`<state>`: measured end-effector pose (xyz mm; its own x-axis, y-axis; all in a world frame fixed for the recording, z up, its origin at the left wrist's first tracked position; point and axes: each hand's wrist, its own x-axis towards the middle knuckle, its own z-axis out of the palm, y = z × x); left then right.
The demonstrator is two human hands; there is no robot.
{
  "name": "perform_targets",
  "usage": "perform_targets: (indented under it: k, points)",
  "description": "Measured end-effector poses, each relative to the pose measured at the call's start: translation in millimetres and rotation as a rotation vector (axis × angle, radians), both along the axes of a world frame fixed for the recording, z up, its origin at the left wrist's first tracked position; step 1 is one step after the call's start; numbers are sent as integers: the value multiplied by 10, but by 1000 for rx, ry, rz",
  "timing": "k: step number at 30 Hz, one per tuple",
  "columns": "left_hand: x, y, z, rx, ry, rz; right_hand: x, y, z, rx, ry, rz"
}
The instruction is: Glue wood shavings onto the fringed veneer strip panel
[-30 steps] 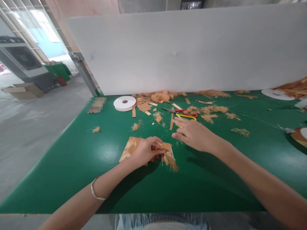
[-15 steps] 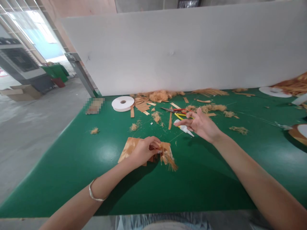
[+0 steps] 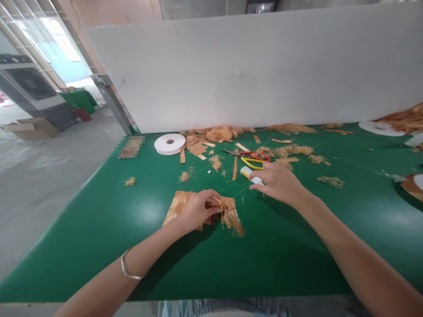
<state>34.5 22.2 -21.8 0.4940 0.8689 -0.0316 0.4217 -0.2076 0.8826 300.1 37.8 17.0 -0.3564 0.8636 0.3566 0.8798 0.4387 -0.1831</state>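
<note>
My left hand [image 3: 201, 207] pinches a tan ribbon strip with a frayed, fringed end [image 3: 230, 215] near the table's middle. Wider shiny tan ribbon [image 3: 176, 203] lies under and beside that hand. Farther right, my right hand [image 3: 280, 179] has its thumb and fingers closed around a small white squeeze bottle [image 3: 246, 171] with a yellow mark. The bottle still lies low at the tabletop, its nozzle end mostly hidden by the hand. Just behind it are scissors with red handles [image 3: 254, 154] and a yellow-handled tool [image 3: 251, 164], partly covered by my fingers.
The green table [image 3: 109, 246] carries a white ribbon roll [image 3: 169, 144], cut tan strips [image 3: 195, 147] and piles of frayed fibre [image 3: 222, 132]. A white board [image 3: 238, 75] stands along the back edge. More rolls [image 3: 380, 127] and tan fringe [image 3: 405, 119] lie at the right.
My right hand has come down and closed from spread fingers onto the white bottle, uncovering the red scissor handles. My left hand keeps its pinch on the fringed ribbon.
</note>
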Motion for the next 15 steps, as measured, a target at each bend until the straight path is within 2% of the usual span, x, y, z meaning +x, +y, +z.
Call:
perform_targets:
  k: [3, 6, 7, 9, 12, 15]
  points:
    - [-14, 8, 56, 69, 75, -13, 25, 10, -6, 42, 24, -137]
    - [-89, 33, 213, 309, 303, -118, 47, 13, -9, -53, 200, -194]
    - [-129, 46, 268, 395, 369, -189, 49, 13, -11, -81, 241, -189]
    - [-222, 78, 353, 475, 508, -246, 38, 7, -14, -96, 287, -155]
    - [-342, 127, 383, 453, 665, -289, -8, -24, -12, -24, 337, -81]
    - [-390, 158, 330, 445, 726, -299, -63, -77, 4, -15, 439, -14]
